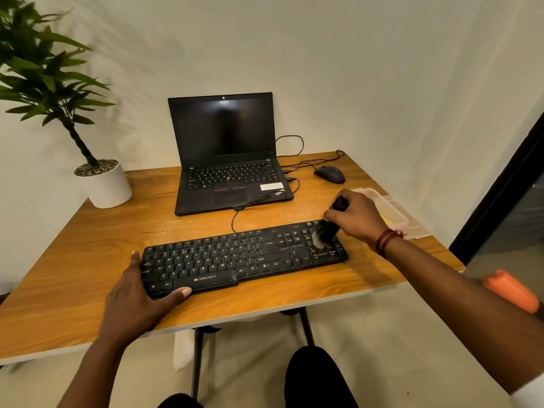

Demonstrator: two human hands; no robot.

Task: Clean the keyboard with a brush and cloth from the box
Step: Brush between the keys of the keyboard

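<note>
Your right hand (357,216) is curled round the brush (326,231), its bristles down on the number pad at the right end of the keyboard (244,257), which lies near you on the table (88,260). Your left hand (138,293) lies spread against the keyboard's left end, bracing it. Press too hard and the bristles may splay over the keytops, leaving grit between keys. A wide stroke could knock the box (391,210) just beyond your right hand.
</note>
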